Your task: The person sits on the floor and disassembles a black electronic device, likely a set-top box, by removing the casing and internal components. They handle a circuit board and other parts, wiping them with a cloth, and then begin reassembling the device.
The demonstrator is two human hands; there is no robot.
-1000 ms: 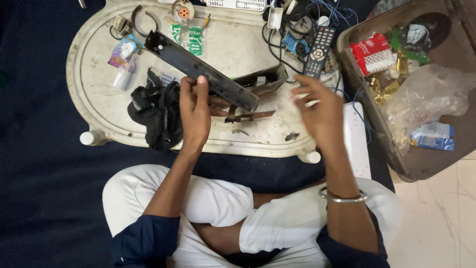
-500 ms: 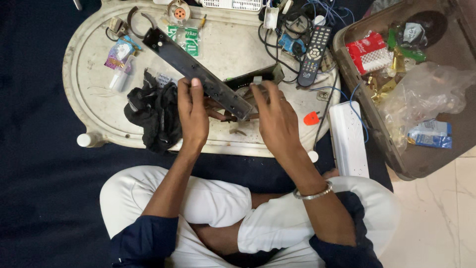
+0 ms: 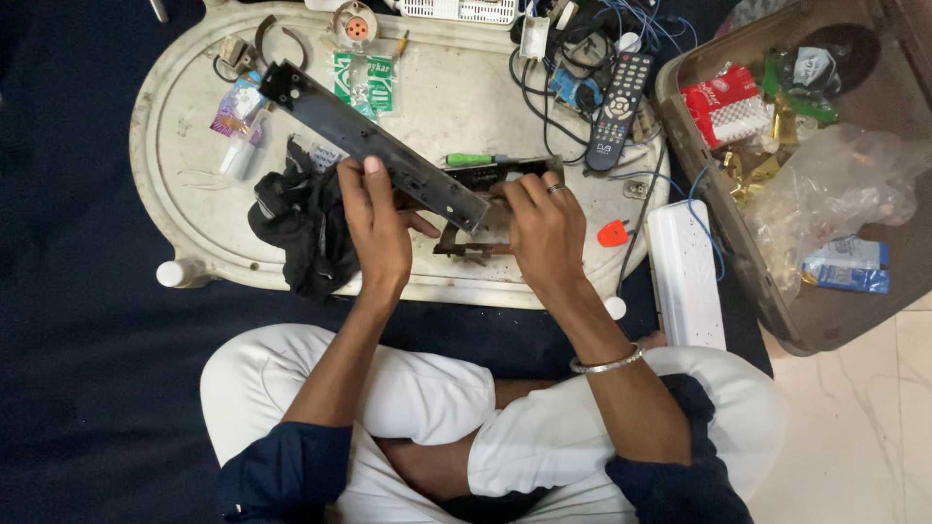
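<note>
Black panel [image 3: 374, 146] (tilted), left hand [image 3: 374, 228], right hand [image 3: 544, 233]

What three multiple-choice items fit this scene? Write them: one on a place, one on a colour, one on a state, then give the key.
1. Where does the remote control lie?
A. on the oval tray
B. in the brown bin
C. on the person's lap

2. What colour is the screwdriver handle?
A. red
B. green
C. yellow

3. How is the long black panel held?
A. lying flat, untouched
B. raised at a slant by the left hand
C. standing in the bin

Key: 1 A, it rests near the oval tray's far right edge among cables; 2 B, the handle is bright green; 3 B, the left hand grips its near end while the right hand rests on the dark chassis.
</note>
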